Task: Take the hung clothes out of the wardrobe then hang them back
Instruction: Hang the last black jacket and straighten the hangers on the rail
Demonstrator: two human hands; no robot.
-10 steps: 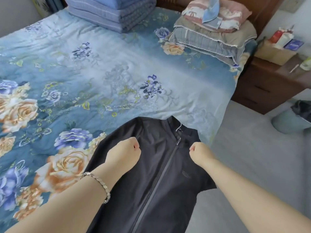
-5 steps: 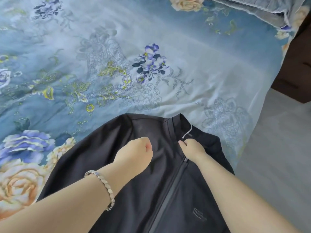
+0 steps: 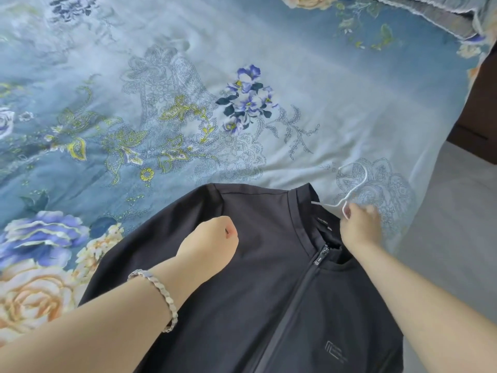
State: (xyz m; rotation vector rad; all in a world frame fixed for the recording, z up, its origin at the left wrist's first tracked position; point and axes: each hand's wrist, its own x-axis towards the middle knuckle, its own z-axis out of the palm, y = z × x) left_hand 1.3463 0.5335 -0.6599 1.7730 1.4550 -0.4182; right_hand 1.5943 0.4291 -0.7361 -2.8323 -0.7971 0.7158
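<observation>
The jacket point(image 3: 269, 305) lies face up on the bed point(image 3: 188, 76), low in the middle of the frame; its collar point(image 3: 304, 205) points up the picture and its zip point(image 3: 295, 292) runs down and a little left towards the bottom edge, so that is its long axis. A thin white hanger point(image 3: 355, 191) sticks out of the neck opening towards the upper right, with its hook lying on the bedspread just past the collar. The right hand point(image 3: 359, 227) pinches the hanger where the hook meets the shoulder wire, right at the collar's edge; it is plainly the nearer hand. The left hand point(image 3: 208, 242) is curled into a fist on the jacket's shoulder, left of the zip and apart from the hanger; I see no cloth gathered in it, so I take it as pressing rather than gripping.

To my eye the hanger is being drawn out through the neck; that depends on pulling up and to the right, along the line it already points, while the fist pins the cloth so the jacket does not drag after it.

Counted: one jacket, one hanger, two hands, one bracelet point(image 3: 158, 294) on the left wrist; grey floor point(image 3: 443, 224) lies to the right of the bed.
</observation>
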